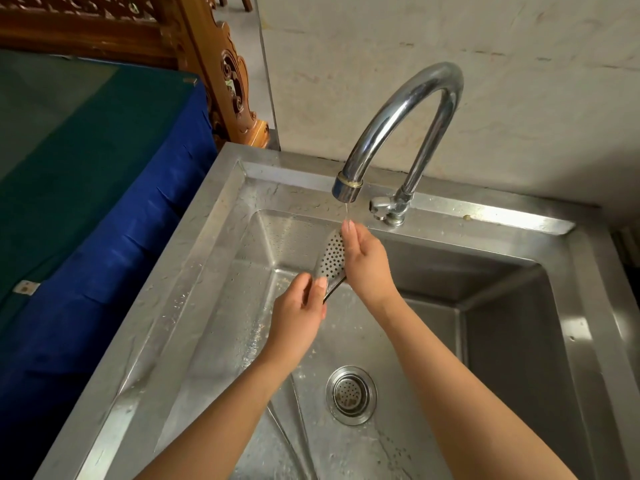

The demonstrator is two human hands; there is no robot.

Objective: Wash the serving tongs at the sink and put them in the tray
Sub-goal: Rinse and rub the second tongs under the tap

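Nearest, the round drain strainer (350, 394) sits in the wet floor of the steel sink (207, 282), both forearms reaching in above it. Over the middle of the basin the left hand (298, 308) pinches the lower end of the serving tongs (333, 259) between thumb and fingers. The right hand (365, 263) lies with straight fingers flat against the perforated head, fingertips touching a thin stream of water (347, 211). Beyond, the curved tap (405, 109) stands on the back rim before a pale wall (485, 81), with a blue cloth (104, 209) left of the sink.
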